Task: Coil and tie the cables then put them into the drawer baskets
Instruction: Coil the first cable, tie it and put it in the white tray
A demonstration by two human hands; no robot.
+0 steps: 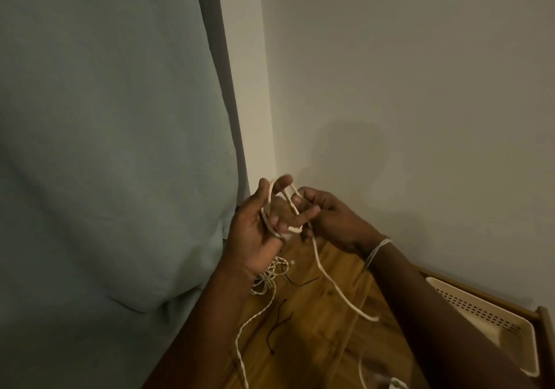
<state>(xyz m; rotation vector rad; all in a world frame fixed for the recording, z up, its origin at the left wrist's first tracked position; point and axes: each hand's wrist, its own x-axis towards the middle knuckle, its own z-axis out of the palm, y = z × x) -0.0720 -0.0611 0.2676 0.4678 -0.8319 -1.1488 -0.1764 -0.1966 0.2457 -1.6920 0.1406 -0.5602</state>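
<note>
A cream braided cable (333,286) loops around the spread fingers of my left hand (261,229), which is held up above a wooden top. My right hand (327,214) pinches the cable beside those loops, and the free length hangs from it down to the wood. More of the cream cable lies bunched (267,277) under my left hand and trails toward the front edge. A beige perforated drawer basket (486,316) sits in an open drawer at the lower right, partly hidden by my right forearm.
A thin black cord (279,325) lies loose on the wooden top (315,343). A grey-green fabric mass (105,148) fills the left side. A plain wall stands behind. A string wraps my right wrist (377,252).
</note>
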